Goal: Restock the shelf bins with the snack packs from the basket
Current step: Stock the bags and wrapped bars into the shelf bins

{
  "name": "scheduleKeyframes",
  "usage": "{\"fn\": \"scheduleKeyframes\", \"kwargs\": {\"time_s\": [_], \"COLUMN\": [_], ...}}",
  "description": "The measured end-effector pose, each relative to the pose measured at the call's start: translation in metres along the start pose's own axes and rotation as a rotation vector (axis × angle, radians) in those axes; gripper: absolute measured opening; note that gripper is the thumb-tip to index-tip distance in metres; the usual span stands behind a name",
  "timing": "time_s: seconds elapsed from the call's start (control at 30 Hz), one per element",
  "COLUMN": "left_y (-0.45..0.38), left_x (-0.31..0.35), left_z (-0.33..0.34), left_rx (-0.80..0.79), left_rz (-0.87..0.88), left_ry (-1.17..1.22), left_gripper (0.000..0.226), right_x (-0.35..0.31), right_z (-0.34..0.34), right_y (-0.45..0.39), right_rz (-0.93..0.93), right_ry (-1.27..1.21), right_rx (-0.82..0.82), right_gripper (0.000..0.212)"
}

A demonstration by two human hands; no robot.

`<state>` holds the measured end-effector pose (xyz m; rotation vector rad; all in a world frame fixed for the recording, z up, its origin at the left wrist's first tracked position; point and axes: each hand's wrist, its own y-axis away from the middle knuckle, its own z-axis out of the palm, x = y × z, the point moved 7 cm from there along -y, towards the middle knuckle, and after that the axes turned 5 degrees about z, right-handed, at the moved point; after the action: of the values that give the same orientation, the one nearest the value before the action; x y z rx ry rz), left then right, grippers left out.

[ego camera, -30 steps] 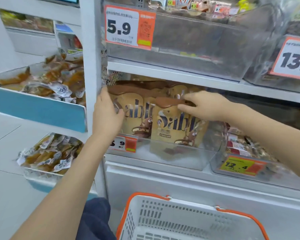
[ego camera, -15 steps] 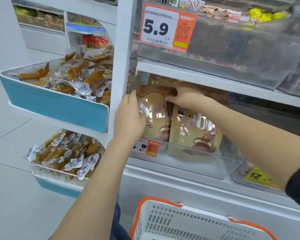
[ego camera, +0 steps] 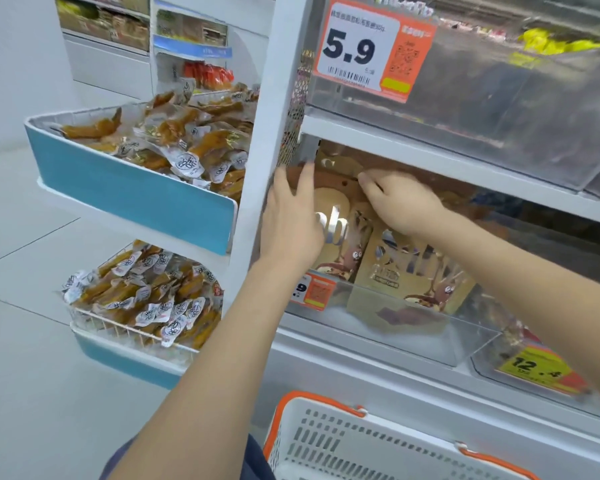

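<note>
Beige and brown snack packs point(ego camera: 409, 271) stand upright in a clear shelf bin point(ego camera: 413, 341) on the middle shelf. My left hand point(ego camera: 291, 220) lies flat with straight fingers against the leftmost pack at the bin's left end. My right hand point(ego camera: 399, 199) reaches into the bin from the right, fingers curled over the brown top edge of the packs. The white basket point(ego camera: 329, 441) with orange handles sits below the shelf at the bottom of the view; its inside is mostly out of sight.
A white shelf post point(ego camera: 274, 98) stands just left of my left hand. Two blue-fronted trays point(ego camera: 129, 192) of yellow-brown vacuum packs jut out on the left. A clear bin with a 5.9 tag point(ego camera: 368, 50) hangs above, another with a 12.4 tag point(ego camera: 534, 368) at lower right.
The camera view has shifted left and closer. My right hand has moved left and deeper along the pack tops. My left hand stays against the left pack, fingers now straighter and higher.
</note>
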<state>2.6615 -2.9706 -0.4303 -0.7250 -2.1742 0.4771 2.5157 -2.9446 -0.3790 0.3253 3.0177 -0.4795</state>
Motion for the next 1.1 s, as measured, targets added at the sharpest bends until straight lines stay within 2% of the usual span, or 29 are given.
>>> {"fn": "scheduleKeyframes", "kwargs": {"time_s": [0.07,0.13,0.2,0.27,0.33,0.4,0.47,0.5,0.57,0.63,0.67,0.77,0.83,0.9,1.0,1.07,1.1], "left_y": [-0.002,-0.005,-0.009,-0.007,-0.003,0.000,0.005,0.008,0.016,0.028,0.033,0.048,0.056,0.065,0.074,0.074,0.072], "left_x": [0.003,0.014,0.026,0.035,0.041,0.043,0.045,0.046,0.048,0.052,0.056,0.066,0.073,0.081,0.095,0.104,0.106], "left_z": [-0.001,-0.002,0.002,0.006,0.007,0.004,0.000,-0.003,-0.008,-0.014,-0.018,-0.023,-0.019,-0.009,0.010,0.015,0.015], "left_rx": [0.032,0.089,0.080,0.011,-0.033,-0.057,-0.056,-0.043,-0.012,0.048,0.076,0.134,0.120,0.047,-0.074,-0.064,-0.035], "left_rz": [0.048,0.207,0.331,0.374,0.367,0.346,0.359,0.372,0.398,0.449,0.481,0.573,0.636,0.673,0.707,0.710,0.704], "left_ry": [-0.111,-0.310,-0.451,-0.477,-0.467,-0.469,-0.473,-0.470,-0.471,-0.487,-0.487,-0.458,-0.411,-0.365,-0.365,-0.352,-0.336], "left_gripper": [0.071,0.062,0.055,0.038,0.022,0.022,0.024,0.022,0.018,0.015,0.014,0.014,0.010,0.012,0.042,0.046,0.043], "right_x": [0.000,-0.001,-0.003,-0.004,0.000,0.005,0.003,-0.002,-0.013,-0.013,-0.006,0.017,0.023,0.023,0.018,0.014,0.014], "right_z": [0.001,-0.001,-0.003,-0.002,-0.003,-0.009,-0.011,-0.013,-0.017,-0.026,-0.027,-0.022,-0.017,-0.017,-0.017,-0.018,-0.020], "right_y": [0.001,0.007,0.016,0.025,0.029,0.028,0.031,0.038,0.060,0.078,0.082,0.097,0.109,0.116,0.123,0.127,0.127], "right_rz": [-0.031,-0.087,-0.159,-0.219,-0.211,-0.138,-0.089,-0.115,-0.235,-0.259,-0.230,-0.146,-0.139,-0.202,-0.251,-0.246,-0.210], "right_ry": [-0.015,-0.024,0.027,0.069,-0.001,-0.102,-0.097,-0.001,0.266,0.341,0.313,0.014,-0.040,0.076,0.067,0.027,-0.012], "right_rx": [0.008,0.017,0.060,0.087,0.047,-0.007,-0.066,-0.065,0.049,0.120,0.085,-0.257,-0.393,-0.325,-0.162,-0.168,-0.235], "right_gripper": [0.037,0.041,0.046,0.046,0.047,0.050,0.051,0.051,0.048,0.049,0.051,0.054,0.047,0.028,0.021,0.020,0.019]}}
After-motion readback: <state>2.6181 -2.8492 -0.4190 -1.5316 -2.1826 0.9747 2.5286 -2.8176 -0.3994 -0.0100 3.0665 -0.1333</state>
